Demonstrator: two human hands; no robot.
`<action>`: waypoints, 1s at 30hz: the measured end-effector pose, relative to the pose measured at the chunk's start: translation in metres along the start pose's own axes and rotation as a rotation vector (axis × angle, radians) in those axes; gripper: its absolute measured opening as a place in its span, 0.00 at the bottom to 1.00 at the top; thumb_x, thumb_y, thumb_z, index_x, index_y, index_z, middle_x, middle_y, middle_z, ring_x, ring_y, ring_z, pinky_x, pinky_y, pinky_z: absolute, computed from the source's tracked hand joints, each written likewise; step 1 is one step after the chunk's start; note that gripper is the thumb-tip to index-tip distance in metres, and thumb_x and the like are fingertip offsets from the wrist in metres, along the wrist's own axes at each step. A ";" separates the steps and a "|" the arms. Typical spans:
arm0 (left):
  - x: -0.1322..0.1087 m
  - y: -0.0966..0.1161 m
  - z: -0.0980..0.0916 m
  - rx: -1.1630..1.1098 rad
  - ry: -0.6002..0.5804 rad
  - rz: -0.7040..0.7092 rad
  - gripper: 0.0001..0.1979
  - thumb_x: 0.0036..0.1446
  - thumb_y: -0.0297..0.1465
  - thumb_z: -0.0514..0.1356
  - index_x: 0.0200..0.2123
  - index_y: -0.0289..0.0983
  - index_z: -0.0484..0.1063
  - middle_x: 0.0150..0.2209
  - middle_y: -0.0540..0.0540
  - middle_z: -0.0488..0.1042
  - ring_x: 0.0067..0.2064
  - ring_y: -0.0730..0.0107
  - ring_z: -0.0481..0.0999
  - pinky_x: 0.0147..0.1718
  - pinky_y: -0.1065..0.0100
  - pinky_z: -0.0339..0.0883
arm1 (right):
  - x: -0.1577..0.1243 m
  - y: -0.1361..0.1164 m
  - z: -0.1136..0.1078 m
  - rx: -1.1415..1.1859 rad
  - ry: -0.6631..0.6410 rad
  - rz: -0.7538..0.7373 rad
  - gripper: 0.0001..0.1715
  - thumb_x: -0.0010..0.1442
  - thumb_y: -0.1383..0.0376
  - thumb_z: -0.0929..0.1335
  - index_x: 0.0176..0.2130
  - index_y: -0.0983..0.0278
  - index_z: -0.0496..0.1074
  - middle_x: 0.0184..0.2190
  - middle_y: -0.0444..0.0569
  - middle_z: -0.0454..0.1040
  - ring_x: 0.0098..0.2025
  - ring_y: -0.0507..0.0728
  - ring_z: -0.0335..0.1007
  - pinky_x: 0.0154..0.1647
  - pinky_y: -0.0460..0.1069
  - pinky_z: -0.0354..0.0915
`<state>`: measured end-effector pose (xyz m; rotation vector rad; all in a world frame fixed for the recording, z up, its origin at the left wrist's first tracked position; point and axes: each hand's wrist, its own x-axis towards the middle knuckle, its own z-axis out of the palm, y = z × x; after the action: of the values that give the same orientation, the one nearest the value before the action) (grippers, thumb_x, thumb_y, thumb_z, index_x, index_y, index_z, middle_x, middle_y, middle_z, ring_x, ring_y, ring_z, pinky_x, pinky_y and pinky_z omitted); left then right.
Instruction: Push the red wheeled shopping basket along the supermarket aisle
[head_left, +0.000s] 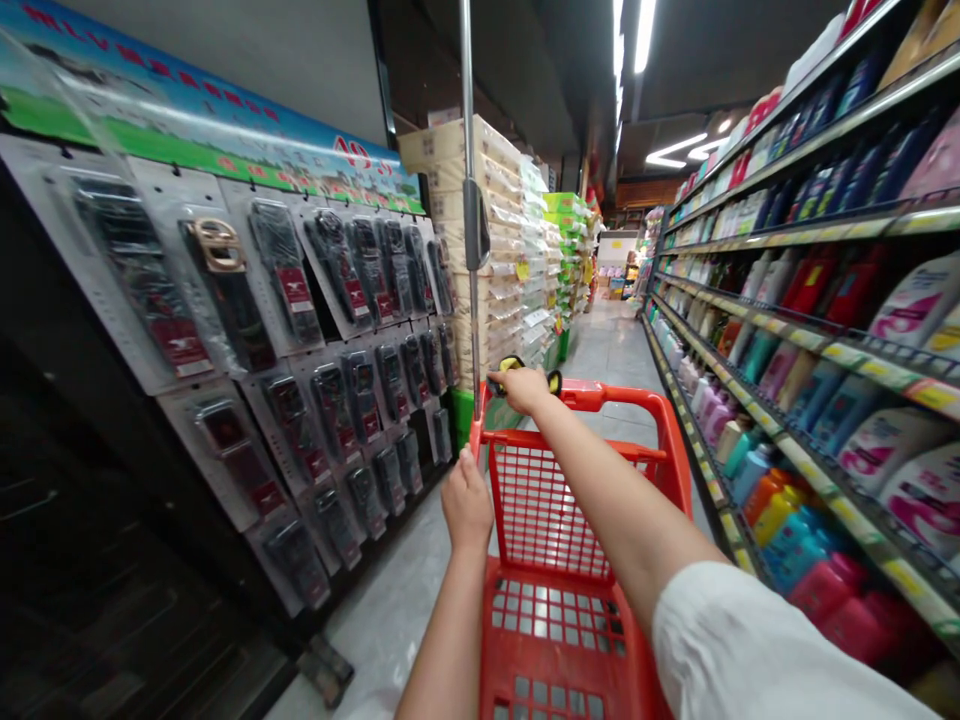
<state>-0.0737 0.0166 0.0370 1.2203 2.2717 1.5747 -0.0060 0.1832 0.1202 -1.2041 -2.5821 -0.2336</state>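
A red plastic shopping cart (555, 500) with a grid-patterned basket stands in front of me. My left hand (466, 500) is closed on its left rim, thumb on top. Reaching across the basket, my right hand (523, 388) is at the far left corner, its fingers curled on a yellow-and-black item (555, 382) that is partly hidden behind them. The index finger points toward a thin metal pole (466, 100), which rises upright from that corner and carries a grey plastic clip (475, 225). The visible part of the basket holds nothing.
Packaged belts (225, 290) hang on a display rack at left. Behind it rise stacked cartons (495, 170) and green boxes (574, 225). Shelves of bottles (817, 390) line the right side. A grey tiled aisle (611, 345) runs ahead between them.
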 end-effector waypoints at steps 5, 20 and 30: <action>0.001 -0.002 0.002 0.031 0.010 0.037 0.26 0.66 0.35 0.41 0.50 0.30 0.74 0.47 0.34 0.77 0.50 0.55 0.76 0.48 0.62 0.67 | -0.004 -0.023 0.011 0.041 0.046 -0.235 0.24 0.58 0.74 0.62 0.53 0.63 0.70 0.49 0.56 0.72 0.53 0.58 0.66 0.50 0.50 0.60; 0.001 -0.001 0.007 0.060 -0.032 0.104 0.25 0.56 0.23 0.51 0.58 0.35 0.67 0.51 0.40 0.75 0.49 0.60 0.76 0.49 0.65 0.68 | -0.082 0.083 -0.037 -0.124 -0.031 0.012 0.27 0.57 0.68 0.65 0.56 0.55 0.68 0.45 0.52 0.75 0.52 0.61 0.63 0.47 0.50 0.60; 0.000 0.003 0.009 0.125 -0.034 0.103 0.25 0.56 0.24 0.51 0.58 0.34 0.67 0.52 0.40 0.75 0.51 0.58 0.75 0.51 0.64 0.67 | -0.079 0.061 -0.007 -0.078 0.088 0.194 0.30 0.59 0.72 0.61 0.60 0.54 0.63 0.49 0.52 0.73 0.54 0.61 0.64 0.53 0.55 0.57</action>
<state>-0.0672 0.0238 0.0357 1.4043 2.3522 1.4508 0.0905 0.1633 0.1030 -1.4273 -2.3821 -0.3401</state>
